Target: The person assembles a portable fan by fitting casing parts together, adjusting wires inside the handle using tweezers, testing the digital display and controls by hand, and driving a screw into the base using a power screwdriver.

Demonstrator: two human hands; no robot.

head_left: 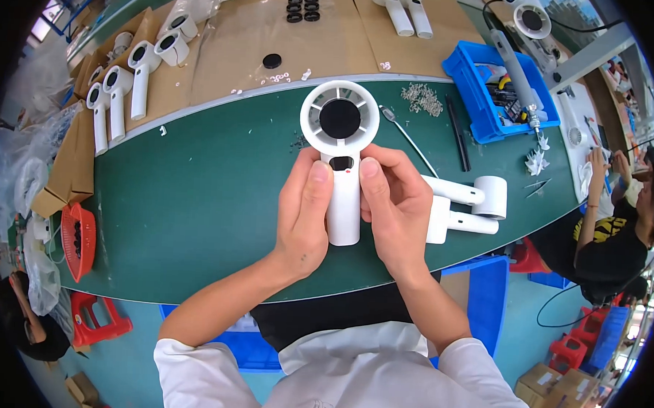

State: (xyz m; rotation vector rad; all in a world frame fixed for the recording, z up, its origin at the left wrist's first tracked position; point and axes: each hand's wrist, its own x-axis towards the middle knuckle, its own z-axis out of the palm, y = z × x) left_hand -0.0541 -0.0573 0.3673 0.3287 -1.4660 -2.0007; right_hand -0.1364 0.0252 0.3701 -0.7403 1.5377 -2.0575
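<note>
Between my two hands is a white handheld fan, its round head pointing away from me with a black disc in the middle. My left hand grips the handle from the left, thumb lying along its upper part. From the other side my right hand closes on the handle, thumb beside a small dark window and a red dot. Just right of that hand, more white fans lie on the green table.
Beyond the fan lie a white cable, a heap of small screws and a black rod. A blue tool bin stands far right, below a hanging electric screwdriver. Several fans line the left back; a red basket sits at the left edge.
</note>
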